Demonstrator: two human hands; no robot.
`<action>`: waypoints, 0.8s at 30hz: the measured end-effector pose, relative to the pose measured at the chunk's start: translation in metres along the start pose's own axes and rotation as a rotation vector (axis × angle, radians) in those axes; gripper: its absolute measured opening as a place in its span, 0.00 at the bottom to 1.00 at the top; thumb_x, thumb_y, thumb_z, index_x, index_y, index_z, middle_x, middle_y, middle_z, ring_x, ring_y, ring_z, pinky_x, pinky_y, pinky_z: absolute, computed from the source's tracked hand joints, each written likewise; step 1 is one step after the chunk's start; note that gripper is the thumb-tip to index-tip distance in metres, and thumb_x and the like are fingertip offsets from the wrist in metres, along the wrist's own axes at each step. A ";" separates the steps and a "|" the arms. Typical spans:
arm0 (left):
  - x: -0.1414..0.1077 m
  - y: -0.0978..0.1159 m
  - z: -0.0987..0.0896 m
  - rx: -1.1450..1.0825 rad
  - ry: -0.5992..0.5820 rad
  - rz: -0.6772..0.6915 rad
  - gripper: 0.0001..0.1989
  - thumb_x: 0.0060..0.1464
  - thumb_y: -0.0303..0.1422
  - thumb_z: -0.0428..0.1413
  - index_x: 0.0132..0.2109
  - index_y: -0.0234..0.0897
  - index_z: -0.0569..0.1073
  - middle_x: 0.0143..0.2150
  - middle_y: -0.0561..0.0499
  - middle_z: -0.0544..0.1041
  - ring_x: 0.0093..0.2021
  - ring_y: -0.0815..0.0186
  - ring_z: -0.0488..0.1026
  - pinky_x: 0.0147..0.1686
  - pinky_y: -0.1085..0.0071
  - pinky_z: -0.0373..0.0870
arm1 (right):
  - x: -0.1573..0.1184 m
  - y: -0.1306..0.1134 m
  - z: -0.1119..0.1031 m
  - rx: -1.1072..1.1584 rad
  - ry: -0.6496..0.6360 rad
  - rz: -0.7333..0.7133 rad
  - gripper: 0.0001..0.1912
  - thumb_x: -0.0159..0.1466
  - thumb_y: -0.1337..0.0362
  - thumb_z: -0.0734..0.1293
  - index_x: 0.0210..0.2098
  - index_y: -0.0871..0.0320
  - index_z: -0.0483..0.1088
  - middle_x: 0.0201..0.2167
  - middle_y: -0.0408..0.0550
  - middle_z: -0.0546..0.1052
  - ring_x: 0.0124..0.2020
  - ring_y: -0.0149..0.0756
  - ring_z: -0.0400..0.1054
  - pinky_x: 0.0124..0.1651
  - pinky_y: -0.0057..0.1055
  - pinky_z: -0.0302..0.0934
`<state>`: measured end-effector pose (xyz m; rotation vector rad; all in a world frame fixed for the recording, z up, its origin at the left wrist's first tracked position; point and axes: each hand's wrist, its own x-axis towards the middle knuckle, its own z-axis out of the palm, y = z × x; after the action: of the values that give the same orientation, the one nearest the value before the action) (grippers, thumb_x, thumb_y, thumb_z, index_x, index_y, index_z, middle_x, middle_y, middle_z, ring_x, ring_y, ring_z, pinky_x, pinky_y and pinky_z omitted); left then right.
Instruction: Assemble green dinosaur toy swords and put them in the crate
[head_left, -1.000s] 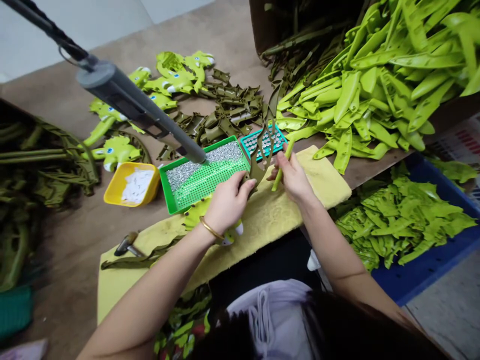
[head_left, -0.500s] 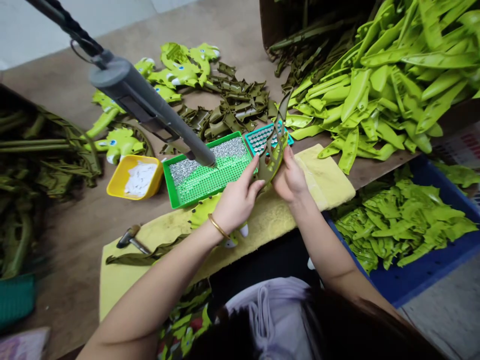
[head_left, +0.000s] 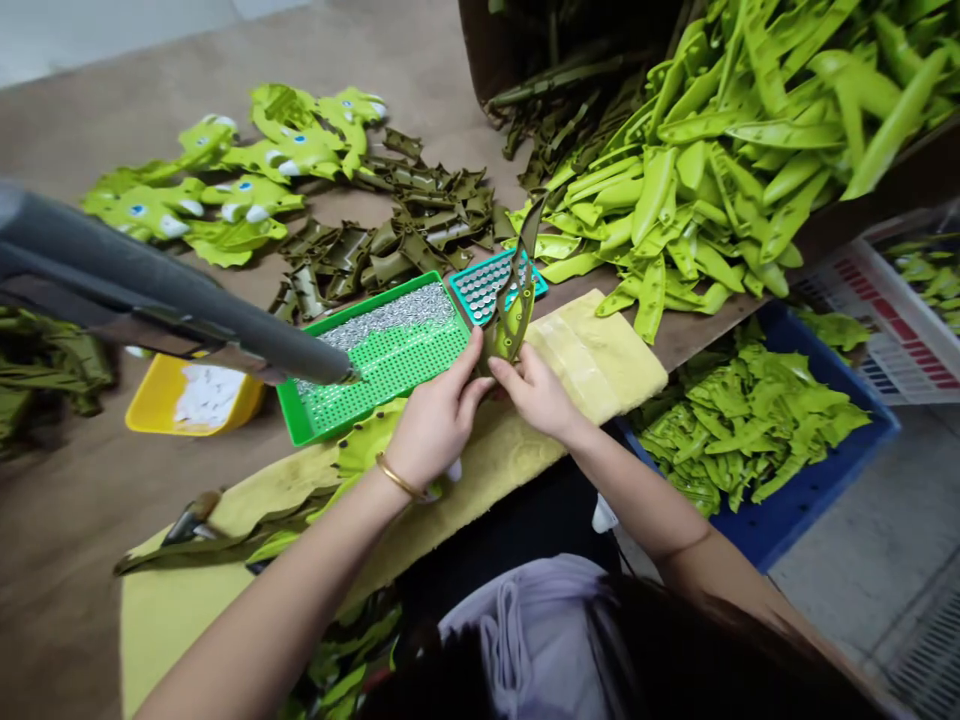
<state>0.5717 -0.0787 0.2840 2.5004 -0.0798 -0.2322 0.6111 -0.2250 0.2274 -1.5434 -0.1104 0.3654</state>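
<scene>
Between my hands stands a curved olive-green part [head_left: 527, 235] together with a lime-green part [head_left: 511, 325] that has small round posts. My left hand [head_left: 442, 410] pinches the lower left side of these pieces. From the right, my right hand [head_left: 536, 392] grips their lower end with thumb and fingers. Under my left wrist lies a lime-green figure piece [head_left: 367, 435] with dark spikes, on the yellow foam pad [head_left: 592, 350]. Just beyond my hands are a green perforated tray [head_left: 405, 350] of small metal pieces and a teal tray [head_left: 487, 285] of round discs.
A grey powered driver [head_left: 187, 290] slants in from the left over the green tray. Beside it sits a yellow tub [head_left: 150, 395] of white pieces. Lime-green parts [head_left: 675, 170] heap up at right, above a blue crate [head_left: 817, 500]. A hammer [head_left: 191, 518] lies on the pad.
The view has shifted to the right. The held pieces are now more upright and pressed closer together, and my right hand has moved lower along them.
</scene>
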 end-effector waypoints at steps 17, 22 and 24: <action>0.021 -0.008 0.003 -0.354 -0.103 -0.134 0.24 0.48 0.48 0.53 0.45 0.34 0.73 0.39 0.46 0.79 0.38 0.56 0.74 0.42 0.61 0.70 | 0.129 -0.058 -0.147 -1.207 0.469 -0.333 0.19 0.65 0.57 0.63 0.49 0.64 0.68 0.49 0.60 0.73 0.53 0.47 0.65 0.57 0.46 0.58; 0.018 -0.012 0.007 -0.345 -0.126 -0.151 0.24 0.48 0.47 0.53 0.45 0.33 0.72 0.41 0.43 0.78 0.39 0.55 0.74 0.43 0.59 0.70 | 0.165 -0.058 -0.126 -1.567 0.427 -0.257 0.19 0.66 0.65 0.57 0.51 0.73 0.68 0.53 0.70 0.70 0.56 0.55 0.62 0.56 0.49 0.54; 0.016 -0.015 0.008 -0.328 -0.132 -0.157 0.24 0.48 0.47 0.53 0.45 0.32 0.72 0.42 0.41 0.78 0.41 0.54 0.75 0.44 0.58 0.70 | 0.175 -0.057 -0.114 -1.612 0.432 -0.179 0.21 0.67 0.71 0.51 0.50 0.74 0.69 0.52 0.71 0.71 0.56 0.54 0.62 0.55 0.50 0.52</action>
<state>0.5858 -0.0731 0.2665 2.1646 0.0940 -0.4384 0.8190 -0.2808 0.2517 -3.1227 -0.2240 -0.3600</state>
